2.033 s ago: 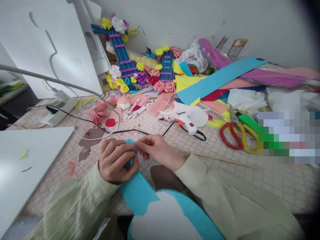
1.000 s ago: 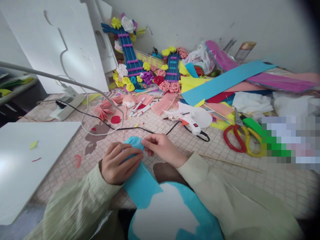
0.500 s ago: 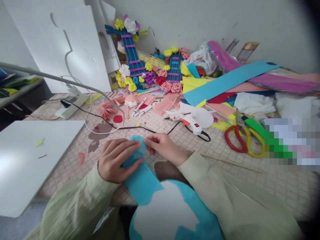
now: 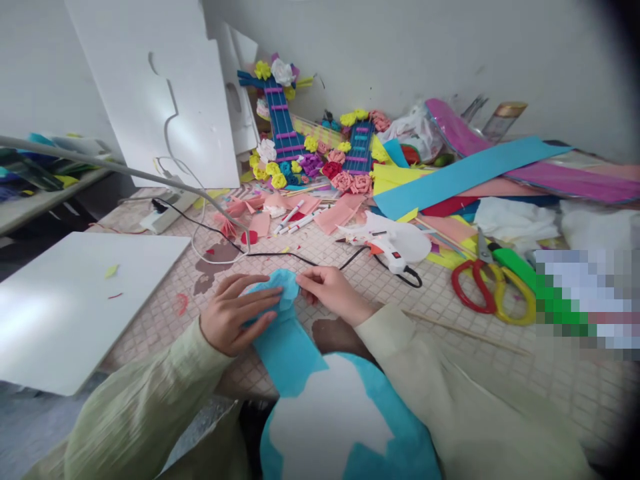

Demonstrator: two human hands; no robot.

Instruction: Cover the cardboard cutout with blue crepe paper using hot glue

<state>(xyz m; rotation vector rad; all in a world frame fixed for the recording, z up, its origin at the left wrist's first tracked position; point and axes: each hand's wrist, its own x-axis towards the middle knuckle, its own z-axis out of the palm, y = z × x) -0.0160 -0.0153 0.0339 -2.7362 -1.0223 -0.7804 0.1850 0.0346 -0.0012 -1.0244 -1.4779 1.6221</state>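
Flattened the fingers of the left hand (image 4: 239, 313) from a curl of a second ago, baring more of the crumpled blue paper (image 4: 286, 283) at the neck's end. Still pinching that paper's edge with the right hand (image 4: 325, 290). Impossible to tell of any left grip beneath. Lying across the counter's (image 4: 430, 297) near edge with the guitar-shaped board (image 4: 330, 410), body toward the lap.

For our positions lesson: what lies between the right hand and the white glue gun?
A black cord on the gridded tabletop, as the head view shows.
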